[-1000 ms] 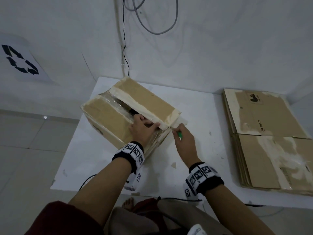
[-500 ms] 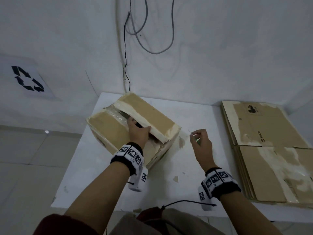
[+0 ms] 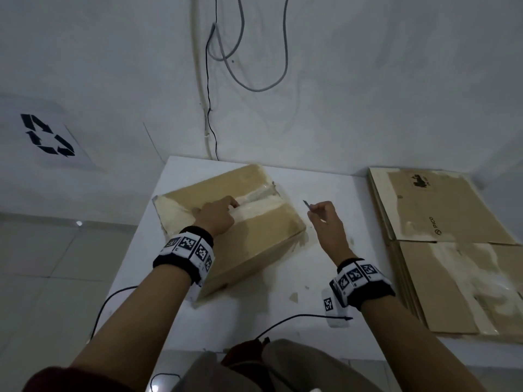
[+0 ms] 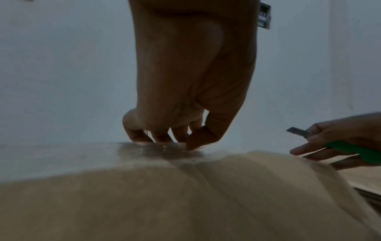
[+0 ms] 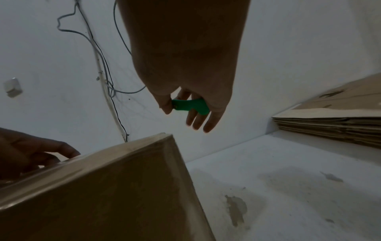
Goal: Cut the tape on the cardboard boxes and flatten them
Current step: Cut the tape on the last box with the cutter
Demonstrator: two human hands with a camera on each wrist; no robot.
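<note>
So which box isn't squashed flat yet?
The cardboard box under the left hand, mid-table. It stands full and taped, while the flattened boxes lie stacked on the right.

White table set against a white wall. Grey and black cables hanging down the wall to the table's far edge. Paper sheet with a black recycling symbol fixed at the left. Tiled floor below. White switch box mounted on the wall.
</note>
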